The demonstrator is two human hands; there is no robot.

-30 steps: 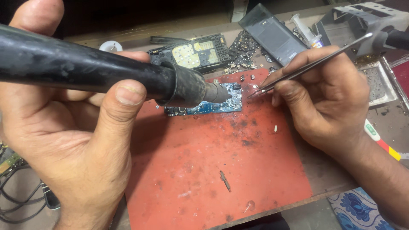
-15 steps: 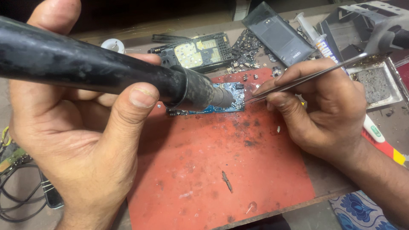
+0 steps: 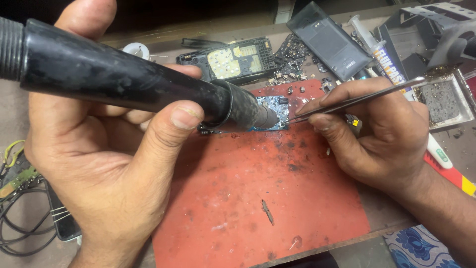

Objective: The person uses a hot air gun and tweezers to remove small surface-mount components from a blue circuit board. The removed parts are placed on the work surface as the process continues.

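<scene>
Head view of a repair bench. The left hand (image 3: 109, 164) wraps its fingers and thumb firmly around the black barrel of a hot-air handpiece (image 3: 134, 82), whose nozzle is angled down onto a small blue circuit board (image 3: 277, 111). The board lies flat at the far edge of a scorched red work mat (image 3: 258, 198), partly hidden behind the nozzle. The right hand (image 3: 382, 134) pinches a pair of slender metal tweezers (image 3: 357, 98) between thumb and forefingers; the tips are pressed close together and meet the board just beside the nozzle. Whether they grip a component is too small to tell.

Handling, as judged: the board is light, thin, stiff and fragile, and probably hot near the nozzle, so it is best taken by its bare edges or steadied with the tweezers. The handpiece is rigid and bulky and calls for a full-hand grip on its barrel, well back from the tip.

Behind the mat lie an opened phone chassis (image 3: 233, 59), a dark phone back cover (image 3: 327, 39), a paste syringe (image 3: 377, 47) and a metal tray (image 3: 446, 99). Loose wires (image 3: 20, 218) lie at the left.
</scene>
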